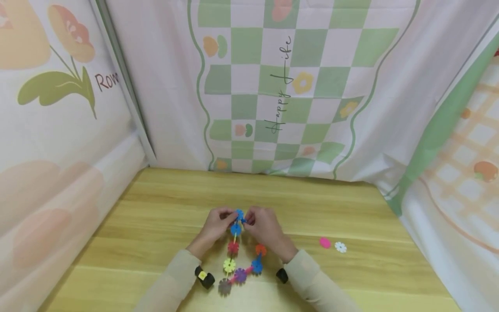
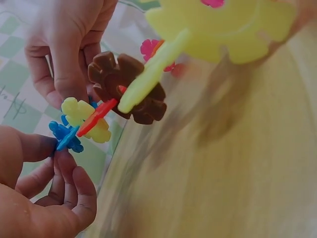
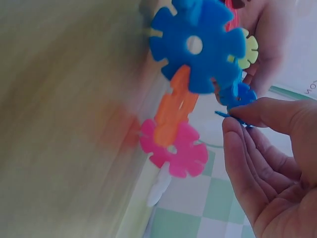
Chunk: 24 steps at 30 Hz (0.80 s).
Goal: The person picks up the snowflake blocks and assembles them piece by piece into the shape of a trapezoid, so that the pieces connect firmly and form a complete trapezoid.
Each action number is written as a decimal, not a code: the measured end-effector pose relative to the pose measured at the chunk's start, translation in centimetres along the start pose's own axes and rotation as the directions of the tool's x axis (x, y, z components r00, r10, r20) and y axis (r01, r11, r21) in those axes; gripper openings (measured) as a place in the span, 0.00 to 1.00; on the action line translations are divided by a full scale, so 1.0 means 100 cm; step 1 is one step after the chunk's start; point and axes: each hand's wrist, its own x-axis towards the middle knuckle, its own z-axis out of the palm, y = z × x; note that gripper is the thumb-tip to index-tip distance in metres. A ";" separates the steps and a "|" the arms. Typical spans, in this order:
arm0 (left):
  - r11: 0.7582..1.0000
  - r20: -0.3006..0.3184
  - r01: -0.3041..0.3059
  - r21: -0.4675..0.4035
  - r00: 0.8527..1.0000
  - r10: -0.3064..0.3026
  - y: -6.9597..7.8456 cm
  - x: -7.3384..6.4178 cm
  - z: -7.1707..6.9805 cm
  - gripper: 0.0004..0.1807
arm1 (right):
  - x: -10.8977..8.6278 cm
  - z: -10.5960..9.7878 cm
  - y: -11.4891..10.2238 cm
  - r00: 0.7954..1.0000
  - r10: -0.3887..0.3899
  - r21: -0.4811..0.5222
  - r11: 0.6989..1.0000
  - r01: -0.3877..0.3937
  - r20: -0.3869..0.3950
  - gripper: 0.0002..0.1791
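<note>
A chain of interlocking plastic snowflake discs hangs between and below the two hands, in blue, yellow, red, brown, purple and other colours. At its far end my left hand (image 1: 215, 226) pinches a blue disc (image 1: 239, 214) between thumb and fingers. Close beside it, my right hand (image 1: 265, 225) pinches another blue disc (image 3: 241, 120) at its edge; whether the two are joined is hard to tell. The chain runs toward me past a red disc (image 1: 233, 247) and a yellow disc (image 1: 229, 265), bends at a dark disc (image 1: 225, 286), then returns through a purple disc (image 1: 240, 275) to an orange disc (image 1: 260, 250).
A loose pink disc (image 1: 325, 242) and a white disc (image 1: 341, 247) lie on the wooden table (image 1: 351, 208), right of the hands. Black wrist cameras show under both sleeves. Printed curtains (image 1: 241, 86) enclose the back and sides.
</note>
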 end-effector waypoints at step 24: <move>0.997 0.025 -0.017 0.079 1.000 0.015 -0.010 -0.001 0.003 0.12 | 0.006 0.006 0.001 0.998 -0.057 -0.088 0.994 0.058 0.010 0.08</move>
